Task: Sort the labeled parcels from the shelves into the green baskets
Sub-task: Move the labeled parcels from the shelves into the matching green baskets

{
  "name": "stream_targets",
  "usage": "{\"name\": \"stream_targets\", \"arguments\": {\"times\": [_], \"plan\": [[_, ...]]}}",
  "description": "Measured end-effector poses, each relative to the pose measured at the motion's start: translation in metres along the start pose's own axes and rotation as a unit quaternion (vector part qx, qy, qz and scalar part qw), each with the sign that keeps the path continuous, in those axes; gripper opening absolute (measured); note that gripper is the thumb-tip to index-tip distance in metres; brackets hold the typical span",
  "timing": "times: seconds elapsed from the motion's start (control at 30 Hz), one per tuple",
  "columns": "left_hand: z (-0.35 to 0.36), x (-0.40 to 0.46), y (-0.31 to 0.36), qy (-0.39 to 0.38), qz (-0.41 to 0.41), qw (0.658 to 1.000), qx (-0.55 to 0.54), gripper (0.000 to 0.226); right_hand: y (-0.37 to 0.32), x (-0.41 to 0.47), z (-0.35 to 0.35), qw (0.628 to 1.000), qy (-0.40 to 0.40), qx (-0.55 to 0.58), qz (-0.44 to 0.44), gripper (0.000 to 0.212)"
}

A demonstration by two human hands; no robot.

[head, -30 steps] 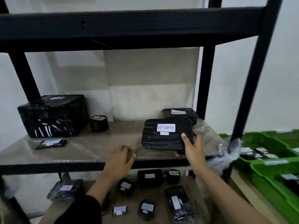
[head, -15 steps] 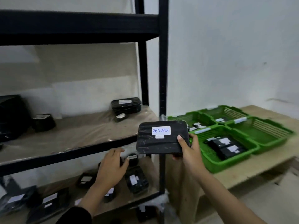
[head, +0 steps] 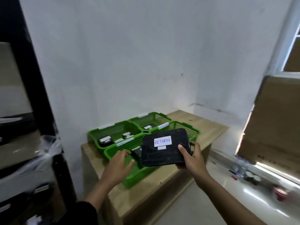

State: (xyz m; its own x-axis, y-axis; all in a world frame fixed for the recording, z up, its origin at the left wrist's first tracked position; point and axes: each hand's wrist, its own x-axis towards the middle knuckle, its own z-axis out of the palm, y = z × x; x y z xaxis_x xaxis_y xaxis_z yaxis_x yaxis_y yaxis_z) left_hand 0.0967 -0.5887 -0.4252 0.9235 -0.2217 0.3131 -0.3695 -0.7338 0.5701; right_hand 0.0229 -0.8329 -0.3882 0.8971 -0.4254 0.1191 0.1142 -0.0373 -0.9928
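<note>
Hands reach out over four green baskets (head: 97, 134) grouped together on a wooden worktop (head: 199, 122). The right hand (head: 191, 157) grips a flat black parcel (head: 164, 147) by its right edge, thumb on top and fingers curled beneath, holding it in the air above the baskets; its white label reads "RETURN". The left hand (head: 119, 164) is spread, fingers relaxed and holding nothing, hovering over the nearest basket. Several small black labeled parcels (head: 105, 141) already lie in at least three of the baskets, so sorting looks partly done. This parcel is not yet dropped in, and which basket it belongs to cannot be read. More dark parcels, blurred, sit on the black shelves (head: 29, 75) at the left, so work seems to remain.
</note>
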Motion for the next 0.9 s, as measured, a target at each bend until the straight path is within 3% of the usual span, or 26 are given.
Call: {"name": "stream_targets", "arguments": {"times": [0.27, 0.47, 0.67, 0.8, 0.9], "plan": [[0.079, 0.062, 0.057, -0.034, -0.006, 0.999, -0.041, 0.026, 0.006, 0.071, -0.081, 0.999, 0.011, -0.046, 0.0, 0.038], [0.129, 0.122, 0.055, -0.067, -0.026, 0.996, -0.05, 0.027, 0.047, 0.123, -0.103, 0.997, 0.018, -0.065, 0.028, 0.03], [0.183, 0.23, 0.04, -0.049, -0.065, 0.994, -0.072, 0.026, 0.055, 0.224, -0.124, 0.994, 0.005, -0.105, 0.012, 0.031], [0.228, 0.288, 0.027, -0.046, -0.102, 0.991, -0.068, 0.034, 0.063, 0.29, -0.132, 0.991, 0.002, -0.129, 0.021, 0.029], [0.258, 0.321, 0.017, -0.029, -0.152, 0.988, -0.005, 0.05, 0.078, 0.329, -0.132, 0.991, 0.003, -0.133, 0.034, 0.029]]}}
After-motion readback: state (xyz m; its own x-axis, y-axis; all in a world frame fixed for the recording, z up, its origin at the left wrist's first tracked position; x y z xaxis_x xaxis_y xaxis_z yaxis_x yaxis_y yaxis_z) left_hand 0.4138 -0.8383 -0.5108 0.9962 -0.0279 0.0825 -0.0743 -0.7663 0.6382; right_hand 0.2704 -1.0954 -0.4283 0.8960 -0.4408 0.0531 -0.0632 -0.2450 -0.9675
